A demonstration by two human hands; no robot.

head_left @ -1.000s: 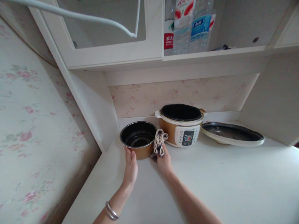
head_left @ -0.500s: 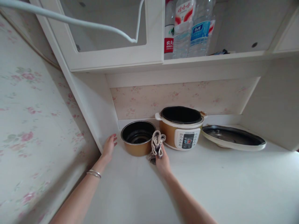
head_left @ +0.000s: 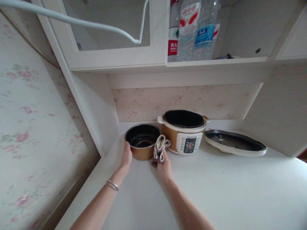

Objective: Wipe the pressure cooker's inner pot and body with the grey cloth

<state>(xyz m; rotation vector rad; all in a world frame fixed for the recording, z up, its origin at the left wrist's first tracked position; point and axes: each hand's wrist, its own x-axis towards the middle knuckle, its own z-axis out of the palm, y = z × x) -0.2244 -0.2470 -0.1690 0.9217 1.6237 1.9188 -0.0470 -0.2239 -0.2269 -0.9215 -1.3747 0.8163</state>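
Observation:
A gold-sided inner pot (head_left: 143,140) with a black inside stands on the white counter (head_left: 216,191) near the back left corner. My left hand (head_left: 126,156) rests against the pot's left front wall, fingers closed around its side. My right hand (head_left: 164,164) is closed on a bunched striped cloth (head_left: 160,148), held up against the pot's right side. Just right of the cloth stands the gold and white electric cooker (head_left: 184,131), with no lid on it and its control panel facing me.
The cooker's lid (head_left: 234,143) lies upside down on the counter to the right. Water bottles (head_left: 196,30) stand on the shelf above. A white cabinet door (head_left: 112,57) and a white cable (head_left: 72,20) hang overhead. Flowered wallpaper (head_left: 28,127) covers the left wall.
My left hand left the pot, swung out toward the left wall, then came back onto the pot's left side. My right hand kept the cloth by the pot.

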